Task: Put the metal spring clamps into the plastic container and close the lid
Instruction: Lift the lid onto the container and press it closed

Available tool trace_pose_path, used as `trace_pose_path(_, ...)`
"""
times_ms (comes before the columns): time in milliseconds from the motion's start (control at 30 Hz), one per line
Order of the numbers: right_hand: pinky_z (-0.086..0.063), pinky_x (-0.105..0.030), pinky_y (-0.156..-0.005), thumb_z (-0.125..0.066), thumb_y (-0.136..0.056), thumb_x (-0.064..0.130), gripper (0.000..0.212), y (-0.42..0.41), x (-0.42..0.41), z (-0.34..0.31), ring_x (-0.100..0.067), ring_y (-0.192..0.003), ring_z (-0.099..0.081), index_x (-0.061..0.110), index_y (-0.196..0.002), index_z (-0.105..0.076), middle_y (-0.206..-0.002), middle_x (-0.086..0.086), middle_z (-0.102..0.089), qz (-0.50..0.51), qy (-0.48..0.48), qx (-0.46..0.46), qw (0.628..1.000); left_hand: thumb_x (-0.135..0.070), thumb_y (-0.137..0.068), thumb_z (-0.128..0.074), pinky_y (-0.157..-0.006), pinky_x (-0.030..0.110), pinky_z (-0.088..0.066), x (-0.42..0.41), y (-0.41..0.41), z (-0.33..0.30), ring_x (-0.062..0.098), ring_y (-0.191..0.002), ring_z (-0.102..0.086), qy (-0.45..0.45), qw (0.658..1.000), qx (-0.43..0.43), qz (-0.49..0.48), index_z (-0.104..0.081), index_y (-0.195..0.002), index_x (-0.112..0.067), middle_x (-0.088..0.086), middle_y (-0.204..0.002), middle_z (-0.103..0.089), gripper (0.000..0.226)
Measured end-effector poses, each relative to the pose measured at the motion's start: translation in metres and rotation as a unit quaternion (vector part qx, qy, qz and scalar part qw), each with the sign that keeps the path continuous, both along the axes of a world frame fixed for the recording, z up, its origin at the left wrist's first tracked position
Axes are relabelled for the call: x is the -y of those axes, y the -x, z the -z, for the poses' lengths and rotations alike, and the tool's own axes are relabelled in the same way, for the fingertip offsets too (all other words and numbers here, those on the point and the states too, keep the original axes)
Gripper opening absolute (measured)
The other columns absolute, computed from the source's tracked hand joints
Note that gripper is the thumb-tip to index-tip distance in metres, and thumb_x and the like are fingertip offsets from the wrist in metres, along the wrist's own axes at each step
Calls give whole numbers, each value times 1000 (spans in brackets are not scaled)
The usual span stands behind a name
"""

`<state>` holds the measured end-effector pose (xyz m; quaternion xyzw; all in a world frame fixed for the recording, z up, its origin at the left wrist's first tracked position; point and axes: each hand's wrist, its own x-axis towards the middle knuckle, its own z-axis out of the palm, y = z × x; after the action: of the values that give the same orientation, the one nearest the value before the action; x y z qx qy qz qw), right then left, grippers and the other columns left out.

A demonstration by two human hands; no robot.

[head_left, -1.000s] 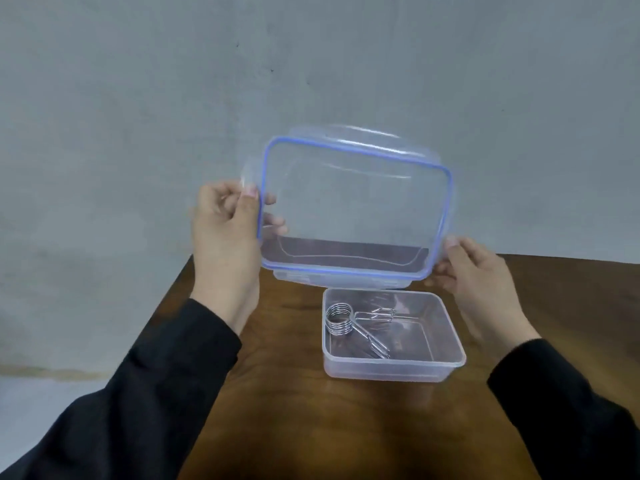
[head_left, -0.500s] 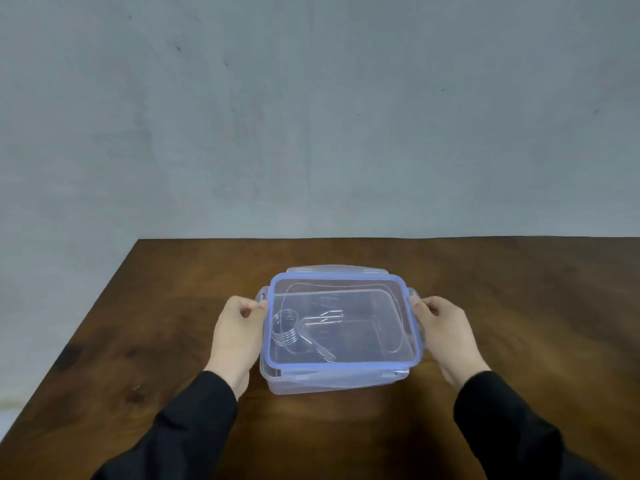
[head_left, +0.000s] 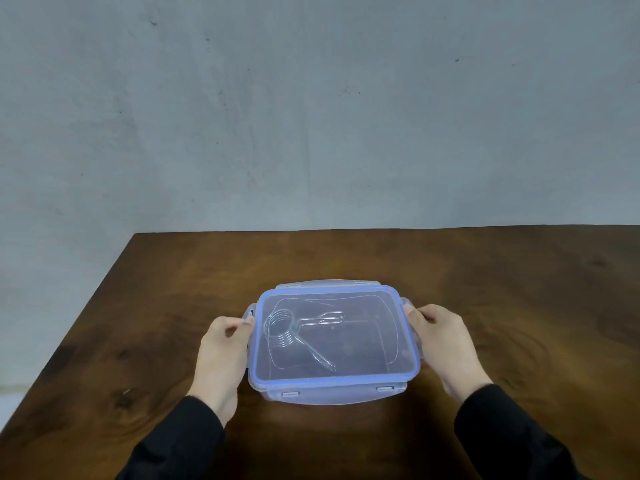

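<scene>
A clear plastic container [head_left: 332, 393] stands on the wooden table, covered by its clear lid [head_left: 363, 341] with a blue rim. Through the lid I see a metal spring clamp [head_left: 282, 329] with a coiled middle and two wire arms lying inside at the left. My left hand [head_left: 223, 351] rests against the container's left side with its fingers on the left latch flap. My right hand [head_left: 440, 341] holds the right side, thumb on the lid's right edge. The front and back latch flaps stick outward.
The dark brown wooden table [head_left: 138, 341] has its left edge running diagonally at the left and its far edge against a grey wall [head_left: 311, 116]. Black sleeves cover both my forearms at the bottom of the view.
The lid was held up in the air above the open container. Both hands have lowered it onto the container, and now they sit at its left and right sides.
</scene>
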<state>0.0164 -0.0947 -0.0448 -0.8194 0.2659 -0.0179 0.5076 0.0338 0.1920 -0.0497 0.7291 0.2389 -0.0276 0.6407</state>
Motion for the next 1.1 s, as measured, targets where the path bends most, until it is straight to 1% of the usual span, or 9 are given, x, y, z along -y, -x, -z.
trace_pose_path(200,-61,-40,-63,-57,-100,39,32,-2,-1,3,-24,-68,-69,14,-84,-68,-74,-7,-72,-7,-2,-3,1000,-29,-101,-56,-68,35,-54,-1,-3,1,22,-88,-70,2,1000,6,2,-64,-99,-13,5,-97,-72,18)
trace_pose_path(300,-55,-34,-58,-58,-101,37,31,-1,-2,4,-21,-64,-66,14,-84,-67,-72,-5,-69,-5,-5,1,1000,-33,-100,-57,-67,36,-55,-1,-1,3,24,-86,-71,9,1000,9,2,-65,-98,-14,6,-94,-74,20)
trace_pose_path(467,-58,-36,-62,-58,-100,37,29,0,-4,6,-23,-70,-69,15,-84,-68,-77,-6,-71,-7,-3,7,1000,-33,-100,-58,-87,53,-56,-7,0,5,37,-93,-70,55,998,-4,20,-63,-95,-7,13,-93,-76,27)
trace_pose_path(667,-49,-31,-56,-58,-101,35,31,1,-5,6,-18,-62,-62,13,-81,-66,-71,-3,-67,-3,-10,20,1000,-29,-100,-58,-78,45,-54,-10,-2,11,24,-78,-67,79,997,-3,26,-65,-98,-8,15,-94,-75,23)
trace_pose_path(767,-50,-26,-57,-58,-100,36,20,1,-6,8,-10,-72,-64,17,-96,-65,-83,3,-69,0,2,32,999,-31,-100,-58,-79,41,-57,-9,1,12,21,-88,-70,61,998,15,22,-64,-108,-20,5,-101,-75,15)
trace_pose_path(833,-47,-21,-57,-59,-100,33,13,2,-9,7,-5,-79,-61,23,-107,-62,-92,12,-66,9,13,46,999,-32,-100,-58,-80,40,-58,-7,2,12,16,-94,-71,4,999,48,21,-64,-110,-28,-6,-105,-74,13)
trace_pose_path(900,-48,-21,-60,-60,-100,30,13,5,-10,7,-4,-83,-62,23,-110,-65,-96,12,-68,9,23,54,998,-31,-101,-55,-83,42,-60,-7,3,11,13,-98,-70,-43,996,72,32,-69,-111,-33,-12,-104,-75,18)
trace_pose_path(1000,-49,-22,-70,-56,-102,31,27,13,-11,9,-7,-90,-62,21,-123,-69,-111,4,-70,-21,71,61,995,-38,-102,-47,-96,42,-55,-8,5,13,10,-112,-65,-81,990,77,83,-65,-130,-35,-13,-120,-71,33)
trace_pose_path(1100,-48,-11,-62,-50,-102,40,45,21,-18,15,-1,-83,-58,20,-142,-55,-111,8,-65,-83,99,16,992,-42,-103,-44,-99,26,-47,-5,12,15,3,-117,-57,-64,988,64,126,-46,-147,-33,-19,-134,-59,46)
